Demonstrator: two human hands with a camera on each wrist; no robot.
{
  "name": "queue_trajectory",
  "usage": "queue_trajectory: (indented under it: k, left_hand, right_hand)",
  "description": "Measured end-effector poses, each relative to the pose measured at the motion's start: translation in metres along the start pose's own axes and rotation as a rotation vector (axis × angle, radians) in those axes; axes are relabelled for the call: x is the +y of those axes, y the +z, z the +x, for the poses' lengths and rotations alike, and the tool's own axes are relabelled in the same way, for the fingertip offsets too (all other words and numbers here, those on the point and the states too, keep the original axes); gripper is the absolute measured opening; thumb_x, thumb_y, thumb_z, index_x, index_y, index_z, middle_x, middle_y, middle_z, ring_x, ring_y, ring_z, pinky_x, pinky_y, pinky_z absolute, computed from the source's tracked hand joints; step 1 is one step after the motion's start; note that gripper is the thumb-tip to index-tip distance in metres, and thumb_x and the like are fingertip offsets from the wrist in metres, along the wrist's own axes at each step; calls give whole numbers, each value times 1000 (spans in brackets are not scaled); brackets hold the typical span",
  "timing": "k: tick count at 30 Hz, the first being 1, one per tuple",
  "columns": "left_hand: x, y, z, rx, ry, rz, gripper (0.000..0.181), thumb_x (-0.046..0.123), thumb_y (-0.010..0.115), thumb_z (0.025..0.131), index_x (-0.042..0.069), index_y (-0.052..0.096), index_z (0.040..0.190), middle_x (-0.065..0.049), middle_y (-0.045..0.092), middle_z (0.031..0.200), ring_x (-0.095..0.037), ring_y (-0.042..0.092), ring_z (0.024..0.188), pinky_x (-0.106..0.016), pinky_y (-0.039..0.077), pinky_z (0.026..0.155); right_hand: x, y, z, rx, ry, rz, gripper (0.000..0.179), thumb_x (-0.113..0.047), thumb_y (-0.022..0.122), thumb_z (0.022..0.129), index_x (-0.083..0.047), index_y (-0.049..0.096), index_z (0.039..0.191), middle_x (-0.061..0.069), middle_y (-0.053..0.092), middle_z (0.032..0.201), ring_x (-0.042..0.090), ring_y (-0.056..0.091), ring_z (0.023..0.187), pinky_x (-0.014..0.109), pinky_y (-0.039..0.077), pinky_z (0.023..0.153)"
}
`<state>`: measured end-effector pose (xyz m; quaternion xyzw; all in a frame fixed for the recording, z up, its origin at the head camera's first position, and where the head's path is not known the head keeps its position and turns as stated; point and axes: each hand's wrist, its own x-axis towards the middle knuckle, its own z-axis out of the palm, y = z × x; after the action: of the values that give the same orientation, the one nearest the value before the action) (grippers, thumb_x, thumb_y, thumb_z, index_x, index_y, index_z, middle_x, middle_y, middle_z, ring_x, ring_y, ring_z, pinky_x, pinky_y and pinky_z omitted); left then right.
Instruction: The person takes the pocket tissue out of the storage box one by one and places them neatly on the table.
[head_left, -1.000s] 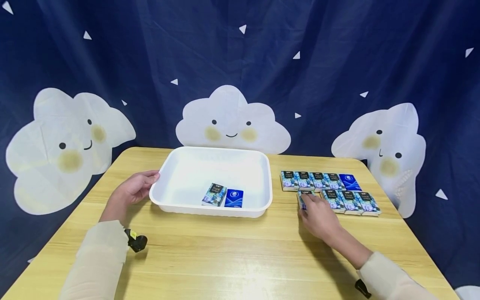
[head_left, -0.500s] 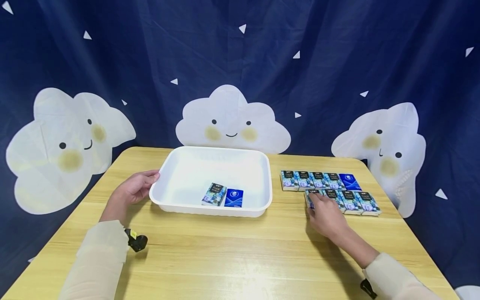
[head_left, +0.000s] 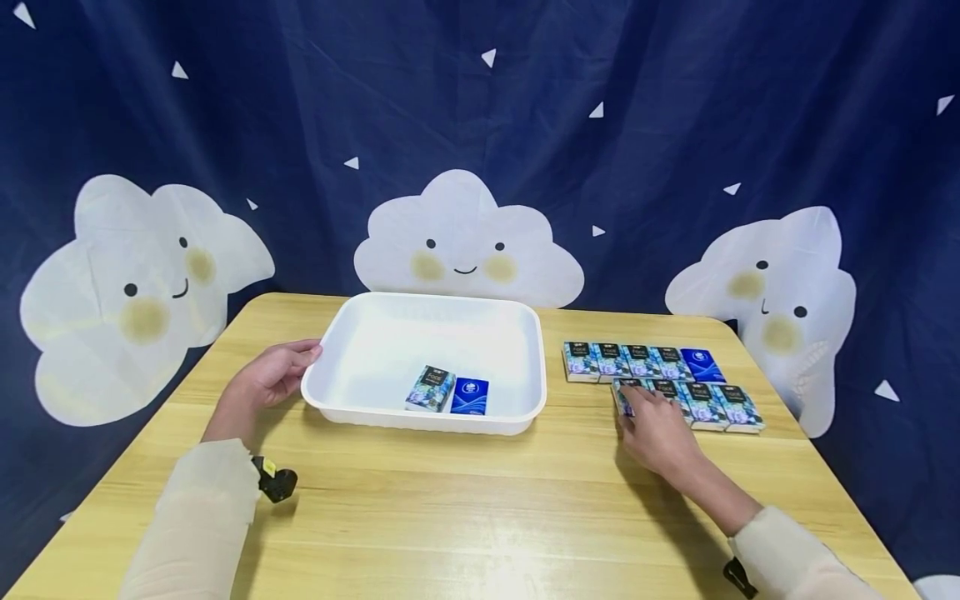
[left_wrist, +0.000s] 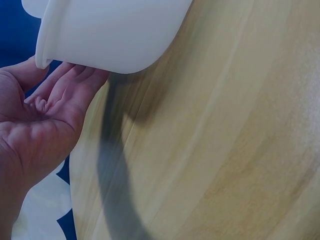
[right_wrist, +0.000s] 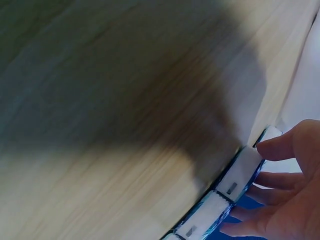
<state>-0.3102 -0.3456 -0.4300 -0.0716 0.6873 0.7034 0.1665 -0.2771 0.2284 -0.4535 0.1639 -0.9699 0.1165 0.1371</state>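
Note:
My left hand (head_left: 273,375) grips the left rim of a white plastic tray (head_left: 420,422), thumb over the rim (left_wrist: 42,62) and fingers underneath. Inside the tray lie a floral-printed tissue pack (head_left: 431,389) and a blue one (head_left: 470,397), side by side near its front wall. On the right, my right hand (head_left: 663,433) holds the leftmost tissue pack (head_left: 628,383) of the front row, its fingers over the top. The right wrist view shows the thumb (right_wrist: 275,147) at the end of that pack (right_wrist: 242,172). Part of the pack is hidden under the hand.
Behind it runs a second row of floral tissue packs (head_left: 609,362), with a blue pack (head_left: 702,365) at its right end. More floral packs (head_left: 703,406) continue the front row. The wooden table (head_left: 450,517) meets a dark blue curtain (head_left: 300,100) at the back.
My right hand has slid the leftmost front pack rightwards, closing the gap to its neighbour in the row. The left hand has stayed on the tray rim.

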Motion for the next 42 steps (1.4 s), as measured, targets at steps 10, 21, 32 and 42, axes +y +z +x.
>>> queue_trajectory:
  k: [10,21,32,42]
  left_hand:
    - [0,0,0,-4,2,0,69,22,50,108,-3,12,161,10,70,102,-4,70,93,-23,60,85]
    - [-2,-1,1,-11,8,-8,70,22,50,108,-4,12,160,9,70,101,-4,69,92,-23,60,85]
    - [0,1,0,-1,0,-13,68,20,49,108,-2,12,161,10,70,100,-4,69,92,-22,60,84]
    - [0,1,-1,9,-9,-9,69,21,50,108,-2,13,161,10,71,99,-4,70,91,-22,60,84]
  right_hand:
    - [0,-3,0,-12,4,42,45,-6,72,88,10,61,129,34,64,124,52,66,94,59,58,79]
    - [1,-4,0,-37,22,26,47,-9,72,89,8,61,131,35,61,128,53,64,95,58,59,72]
    - [2,-7,3,-71,33,54,49,-9,72,89,10,59,132,36,62,126,30,63,63,51,59,64]
    - [0,-12,4,-95,52,77,51,-10,71,89,11,56,133,34,64,119,27,60,64,52,59,69]
